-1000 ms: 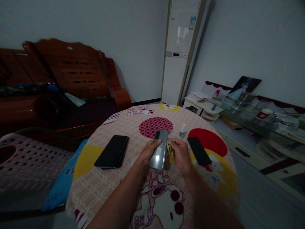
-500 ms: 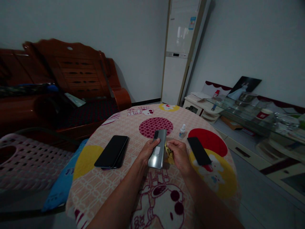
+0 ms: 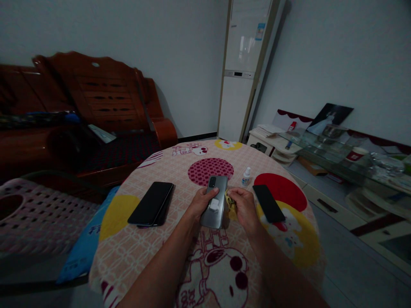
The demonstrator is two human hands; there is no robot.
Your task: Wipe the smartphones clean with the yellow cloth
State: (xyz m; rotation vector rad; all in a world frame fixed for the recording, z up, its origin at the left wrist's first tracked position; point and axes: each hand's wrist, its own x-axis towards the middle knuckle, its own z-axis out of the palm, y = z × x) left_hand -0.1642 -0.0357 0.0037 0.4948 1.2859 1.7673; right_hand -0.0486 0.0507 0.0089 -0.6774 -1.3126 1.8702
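My left hand [image 3: 201,203] holds a grey phone [image 3: 215,202] back side up, just above the round table. A small white patch shows on the phone's back. My right hand [image 3: 244,207] pinches a small yellow cloth [image 3: 230,201] against the phone's right edge. Two black phones lie stacked [image 3: 150,209] on the table to the left. Another black phone [image 3: 268,202] lies to the right, close to my right hand. A small white bottle [image 3: 246,176] stands just beyond my hands.
The round table [image 3: 135,248] wears a pink cartoon-print cloth. A wooden sofa [image 3: 96,115] stands at the back left, a tall white air conditioner [image 3: 239,72] at the back. A pink plastic chair [image 3: 35,214] is at the left, a low glass cabinet [image 3: 346,158] at the right.
The grey phone has tilted slightly in my left hand, and the reflection on its back has faded. My right hand with the cloth has shifted a little along the phone's edge.
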